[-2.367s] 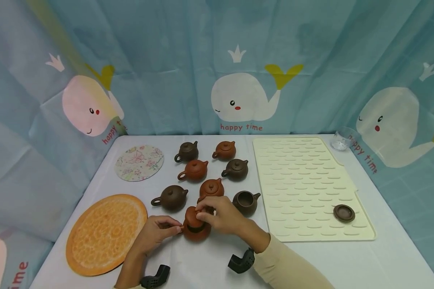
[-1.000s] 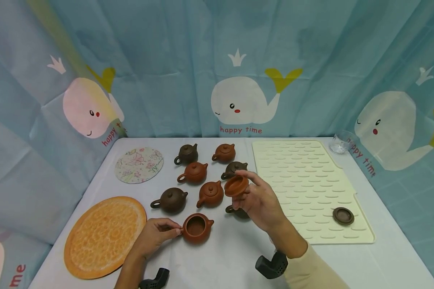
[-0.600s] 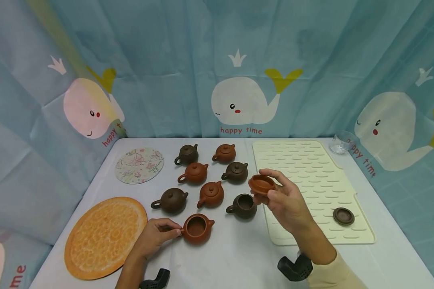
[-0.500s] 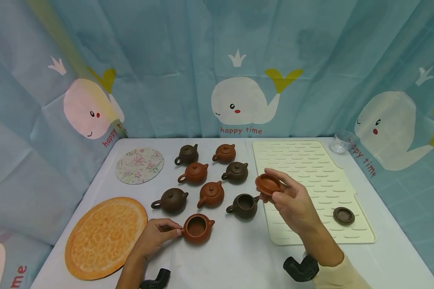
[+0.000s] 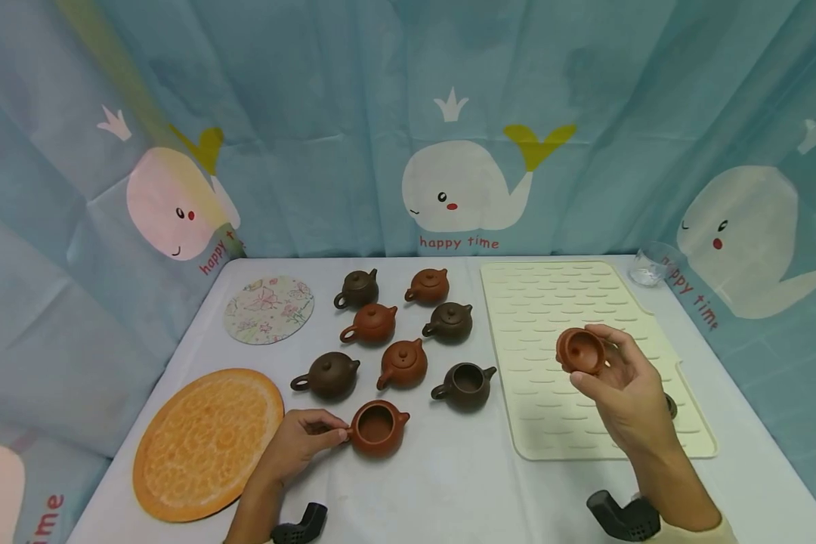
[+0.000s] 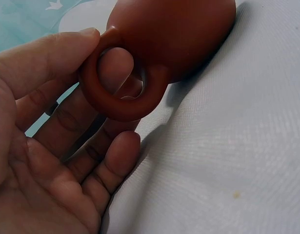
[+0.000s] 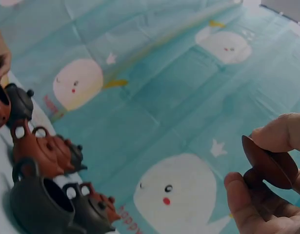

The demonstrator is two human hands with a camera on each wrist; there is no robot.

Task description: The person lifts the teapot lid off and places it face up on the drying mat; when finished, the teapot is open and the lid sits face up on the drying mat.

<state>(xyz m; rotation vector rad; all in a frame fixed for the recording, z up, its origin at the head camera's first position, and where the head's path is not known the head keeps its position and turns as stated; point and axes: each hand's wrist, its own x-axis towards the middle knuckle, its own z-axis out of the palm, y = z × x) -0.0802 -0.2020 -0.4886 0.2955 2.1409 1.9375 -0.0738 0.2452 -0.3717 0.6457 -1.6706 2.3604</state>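
Observation:
My left hand pinches the ring handle of a lidless reddish-brown teapot standing on the white cloth. In the left wrist view the thumb and a finger grip that handle. My right hand holds a matching teapot lid in the air over the cream mat, its hollow underside facing the head camera. The right wrist view shows this lid tilted side-on between thumb and fingers. A dark lidless teapot stands between the two hands. Beyond the right hand, a dark lid lies mostly hidden on the mat.
Several lidded teapots, among them a dark one and a reddish one, stand behind the left hand's teapot. A round orange mat and a floral disc lie at left. A clear glass cup stands at back right.
My right hand has lifted the reddish lid off the teapot, carried it right to above the mat and turned its underside into view. My left hand has kept its grip on the handle.

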